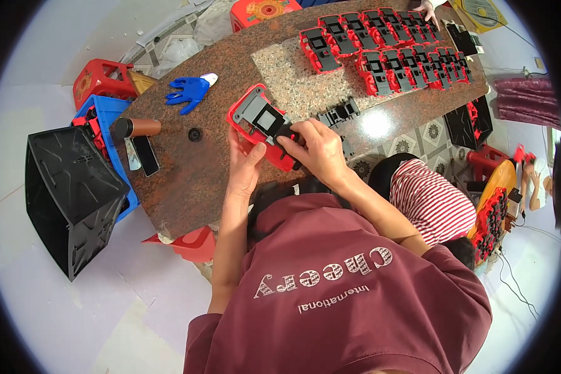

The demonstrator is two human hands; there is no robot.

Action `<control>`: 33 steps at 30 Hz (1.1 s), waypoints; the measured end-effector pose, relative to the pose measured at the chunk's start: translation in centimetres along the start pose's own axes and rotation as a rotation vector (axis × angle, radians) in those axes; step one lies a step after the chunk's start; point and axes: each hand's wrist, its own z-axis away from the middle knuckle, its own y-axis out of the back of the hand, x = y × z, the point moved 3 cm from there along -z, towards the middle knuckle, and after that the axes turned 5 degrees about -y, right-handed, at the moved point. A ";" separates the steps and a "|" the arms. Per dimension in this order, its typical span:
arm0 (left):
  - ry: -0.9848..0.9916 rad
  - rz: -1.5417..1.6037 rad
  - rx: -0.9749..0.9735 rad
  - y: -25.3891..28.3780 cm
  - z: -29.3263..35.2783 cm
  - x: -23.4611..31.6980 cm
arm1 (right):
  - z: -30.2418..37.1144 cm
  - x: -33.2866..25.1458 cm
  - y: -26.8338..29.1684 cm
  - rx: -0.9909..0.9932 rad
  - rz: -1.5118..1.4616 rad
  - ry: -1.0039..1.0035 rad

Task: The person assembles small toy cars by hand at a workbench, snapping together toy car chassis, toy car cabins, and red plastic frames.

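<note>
My left hand [245,165] grips a red plastic housing with a grey and black insert [253,111] from its lower left side, thumb on the near edge. The housing is tilted above the front part of the stone table. My right hand [323,149] is closed at the housing's right end, its thumb and fingers pressed on a black part there. Whether those fingers pinch a separate small piece is hidden. A loose black plastic frame [340,113] lies on the table just beyond my right hand.
Rows of similar red and black housings [323,53] fill the far right, near a co-worker's hand [429,9]. A blue glove [188,93], black round cap [195,134], brown tumbler [144,128] and phone [145,156] lie left. Beside the table stands a black bin [75,181]. A striped-shirted person [427,196] sits right.
</note>
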 end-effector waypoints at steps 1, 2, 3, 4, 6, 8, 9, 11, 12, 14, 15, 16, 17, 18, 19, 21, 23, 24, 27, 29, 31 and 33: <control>-0.004 -0.017 -0.005 -0.2 0.1 0.0 | 0.1 0.0 0.0 0.000 0.001 0.001; -0.005 -0.017 -0.005 -0.3 0.2 0.0 | 0.2 0.0 -0.1 0.007 0.014 0.002; -0.007 -0.021 -0.008 -0.5 0.2 0.0 | 0.2 -0.1 -0.1 0.016 0.027 0.004; -0.008 -0.026 -0.010 -0.6 0.2 0.0 | 0.3 -0.1 -0.2 0.018 0.028 0.004; -0.004 -0.036 -0.019 -0.1 0.2 -0.3 | 0.4 -0.3 -0.3 0.038 0.034 0.024; 0.000 -0.046 -0.028 0.3 0.1 -0.5 | 0.3 -0.9 -0.2 0.044 0.048 0.035; -0.045 0.022 -0.083 0.1 0.0 -0.4 | 0.3 -1.0 -0.1 0.052 0.063 0.044; -0.088 0.089 -0.145 -0.4 -0.1 -0.3 | 0.4 -0.9 -0.1 0.022 0.078 0.089; -0.075 -0.020 -0.028 -0.8 -0.2 -0.5 | 0.5 -0.9 0.1 -0.007 0.096 0.131; -0.058 -0.180 0.120 -1.7 -0.1 -0.1 | 0.3 -1.3 1.1 0.008 0.083 0.064; -0.050 -0.177 0.076 -1.9 -0.2 -0.2 | -0.2 -0.9 1.8 0.025 0.070 -0.002; -0.006 -0.110 0.080 -1.6 -0.2 -0.5 | -0.4 -0.1 1.7 0.022 0.057 -0.081; 0.050 -0.044 0.075 -1.7 -0.2 -1.0 | -0.3 1.3 1.1 -0.038 -0.035 -0.182; 0.064 -0.038 0.055 -2.5 0.0 -0.7 | 0.1 3.0 -0.1 -0.183 -0.222 -0.233; 0.082 -0.029 0.036 -3.1 0.3 -0.8 | 0.2 3.3 -1.0 -0.388 -0.606 -0.358; -0.018 -0.240 0.050 -4.6 0.7 -0.5 | 1.2 2.5 -0.7 -0.287 -0.631 -0.331; -0.147 -0.402 0.041 -5.2 1.2 -0.6 | 1.5 2.0 0.1 -0.352 -0.596 -0.384; -0.182 -0.468 0.095 -5.2 1.5 -1.2 | 1.5 2.2 1.0 -0.309 -0.584 -0.384; -0.127 -0.199 0.071 -6.1 1.2 -2.3 | 2.3 3.2 1.8 -0.425 -0.795 -0.360; 0.021 -0.077 0.052 -7.3 1.0 -1.8 | 4.5 3.6 3.4 -0.347 -0.761 -0.353; -0.023 -0.085 0.100 -8.0 0.9 -2.8 | 6.6 2.6 2.6 -0.207 -0.911 -0.464; -0.064 -0.158 0.041 -8.9 0.8 -4.2 | 7.9 3.1 2.9 -0.100 -0.909 -0.575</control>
